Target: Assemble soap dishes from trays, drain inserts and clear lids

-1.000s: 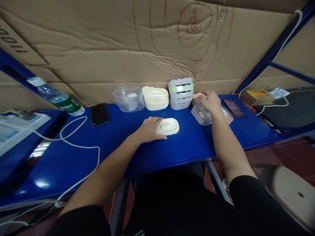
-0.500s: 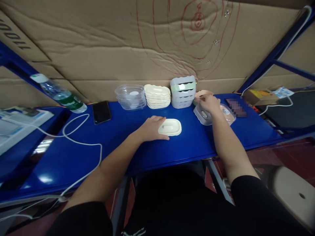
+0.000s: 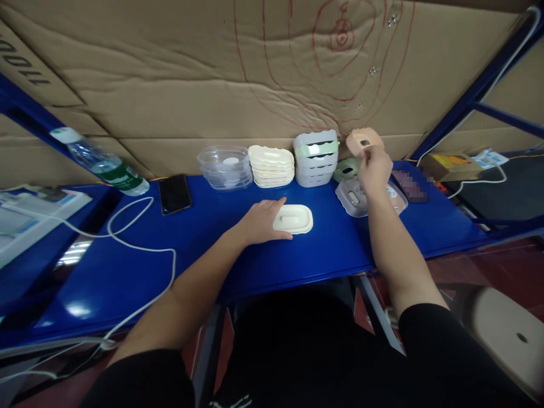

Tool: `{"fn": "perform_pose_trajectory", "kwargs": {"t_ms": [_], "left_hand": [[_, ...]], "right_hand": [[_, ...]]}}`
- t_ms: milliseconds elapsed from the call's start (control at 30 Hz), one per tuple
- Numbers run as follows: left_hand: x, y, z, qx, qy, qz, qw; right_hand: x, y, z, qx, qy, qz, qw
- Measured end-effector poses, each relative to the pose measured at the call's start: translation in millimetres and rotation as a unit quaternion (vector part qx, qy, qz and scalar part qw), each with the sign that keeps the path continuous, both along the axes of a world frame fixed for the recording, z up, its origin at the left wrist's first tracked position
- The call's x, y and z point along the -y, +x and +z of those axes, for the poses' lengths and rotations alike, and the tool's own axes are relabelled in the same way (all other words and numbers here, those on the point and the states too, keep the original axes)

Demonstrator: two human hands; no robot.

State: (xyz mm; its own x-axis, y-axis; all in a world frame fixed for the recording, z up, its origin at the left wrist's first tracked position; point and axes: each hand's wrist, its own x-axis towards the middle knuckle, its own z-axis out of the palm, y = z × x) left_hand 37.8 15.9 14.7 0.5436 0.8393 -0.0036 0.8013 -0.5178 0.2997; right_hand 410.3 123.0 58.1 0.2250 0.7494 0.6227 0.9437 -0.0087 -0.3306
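On the blue table, my left hand (image 3: 266, 222) rests with thumb and fingers apart around the left end of a cream oval lid-like piece (image 3: 300, 219). At the right, my right hand (image 3: 374, 167) pinches a peach-coloured piece (image 3: 364, 140) with a hole in it, raised above the table. Below it lie a green piece (image 3: 346, 169) and a clear purplish tray (image 3: 351, 197). Behind my hands stand stacks of clear trays (image 3: 225, 168), cream trays (image 3: 272, 167) and grey trays (image 3: 315, 158), with one green tray among the grey.
A bottle (image 3: 108, 164) and a phone (image 3: 175, 194) are at the left, with a white cable (image 3: 142, 247) looping over the table. A small box (image 3: 453, 166) sits at the far right. Cardboard (image 3: 170, 73) rises behind, and a stool (image 3: 505, 334) stands lower right.
My right hand has moved up and slightly right, lifting the peach-coloured piece and uncovering the green piece. My left hand stays at the cream piece.
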Motion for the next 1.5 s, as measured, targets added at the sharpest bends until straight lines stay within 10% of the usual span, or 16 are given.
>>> {"fn": "perform_pose_trajectory", "kwargs": {"t_ms": [200, 367, 533, 733, 833, 967, 1033, 1300, 1500], "left_hand": [[-6, -6, -5.0, 0.094, 0.086, -0.007, 0.992], [-14, -10, -9.8, 0.228, 0.279, 0.0, 0.933], [-16, -14, -13.9, 0.27, 0.366, 0.058, 0.889], [-18, -18, -9.1, 0.326, 0.382, 0.083, 0.861], [-19, -22, -5.8, 0.302, 0.374, 0.051, 0.875], [-17, -27, -0.1, 0.258, 0.299, 0.048, 0.917], [-14, -27, 3.0, 0.236, 0.239, 0.045, 0.941], [-7, -22, 8.1, 0.18, 0.098, -0.028, 0.978], [-6, -23, 13.1, 0.129, 0.057, -0.015, 0.99]], "right_hand": [[22, -21, 16.0, -0.037, 0.26, 0.061, 0.963], [69, -87, 13.3, -0.147, 0.303, 0.255, 0.907], [109, -144, -8.0, -0.359, 0.091, 0.489, 0.79], [107, -157, -5.5, -0.533, -0.119, 0.517, 0.659], [95, -149, -2.5, -0.504, -0.153, 0.492, 0.694], [83, -127, 2.6, -0.306, -0.054, 0.403, 0.861], [77, -115, 6.8, -0.183, -0.033, 0.396, 0.899], [63, -106, -3.4, 0.022, -0.189, 0.581, 0.791], [70, -118, -6.8, 0.053, -0.228, 0.572, 0.786]]}}
